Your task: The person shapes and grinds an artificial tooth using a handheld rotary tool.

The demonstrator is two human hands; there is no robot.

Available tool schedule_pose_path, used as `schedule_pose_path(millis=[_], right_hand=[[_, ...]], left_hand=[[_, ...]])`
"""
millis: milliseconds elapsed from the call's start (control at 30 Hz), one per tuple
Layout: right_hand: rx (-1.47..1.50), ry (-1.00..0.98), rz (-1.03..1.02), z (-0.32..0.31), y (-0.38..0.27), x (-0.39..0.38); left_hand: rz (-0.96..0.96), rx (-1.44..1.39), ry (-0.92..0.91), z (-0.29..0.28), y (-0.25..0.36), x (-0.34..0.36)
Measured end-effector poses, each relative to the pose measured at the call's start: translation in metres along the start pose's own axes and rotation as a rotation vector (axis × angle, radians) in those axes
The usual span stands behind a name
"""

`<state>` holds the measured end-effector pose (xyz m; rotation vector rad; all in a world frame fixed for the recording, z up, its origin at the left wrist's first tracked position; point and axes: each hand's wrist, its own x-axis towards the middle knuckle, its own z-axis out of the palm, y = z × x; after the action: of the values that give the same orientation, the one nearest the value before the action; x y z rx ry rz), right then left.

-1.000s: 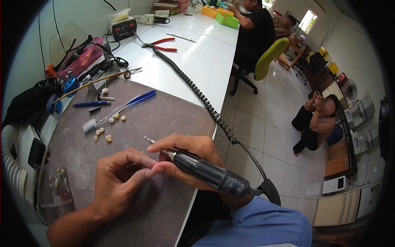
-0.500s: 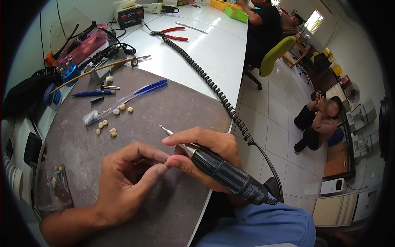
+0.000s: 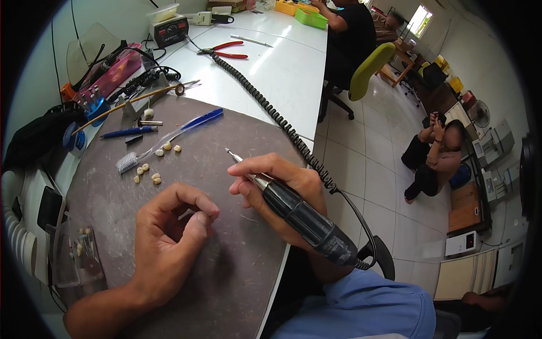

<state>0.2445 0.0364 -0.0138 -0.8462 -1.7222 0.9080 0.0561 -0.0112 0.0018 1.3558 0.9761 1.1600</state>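
From my remote seat I am watching the right hand (image 3: pixel 305 183) wrapping its grip around a black drill (image 3: pixel 307 220), the thin metal tip pointing up and left above the grey mat (image 3: pixel 254 135). The left hand (image 3: pixel 164 231) is hovering just beside it, well clear of touching; its grip is pinching, thumb against fingertips, and I cannot tell whether anything small is sitting between them. Beyond that hand, tooth-like pieces (image 3: pixel 145 166) are lying loose on the mat near the toothbrush (image 3: pixel 197 122), while a blue pen (image 3: pixel 129 131) is resting farther left. I am seeing the drill's coiled cord (image 3: pixel 282 124) running over the white desk (image 3: pixel 282 56), past red-handled pliers (image 3: pixel 232 56), toward a dark control box (image 3: pixel 170 32). A clear box (image 3: pixel 65 260) is standing at the mat's left edge.
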Motion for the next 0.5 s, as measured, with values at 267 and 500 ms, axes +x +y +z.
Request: schedule_pose_path(millis=[267, 500], right_hand=[[-0.097, -0.003, -0.03, -0.001, -0.01, 0.001], [0.066, 0.078, -0.101, 0.005, 0.005, 0.002]], left_hand=[[-0.045, -0.095, 0.127, 0.0, 0.007, 0.007], [-0.073, -0.042, 0.11, -0.003, 0.004, 0.004]])
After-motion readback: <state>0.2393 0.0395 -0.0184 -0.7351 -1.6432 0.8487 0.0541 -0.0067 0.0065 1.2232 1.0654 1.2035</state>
